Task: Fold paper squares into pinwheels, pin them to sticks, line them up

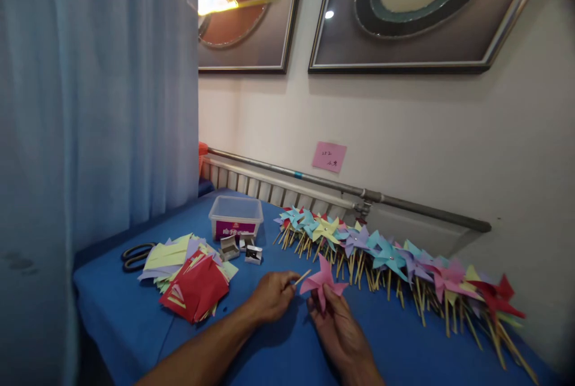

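Note:
Between the thumb and fingers of my right hand [335, 320] is a pink paper pinwheel [322, 281], its blades facing up. My left hand [275, 295] is closed round a thin wooden stick [303, 277], whose tip points up and right toward the pinwheel. The tip lies close to the pinwheel's left blade; whether it touches cannot be made out. Both hands are above the blue tablecloth [287, 350]. To the left lies a pile of cut paper with red sheets [196, 287] on top and yellow sheets [168, 254] behind.
Finished pinwheels on sticks [389, 254] lie in a long row along the wall side. A clear plastic tub [236, 212] stands at the back, with small open boxes [230, 248] before it. Black-handled scissors [135, 257] rest by the paper. A blue curtain [130, 86] hangs left; a pipe [314, 177] runs behind.

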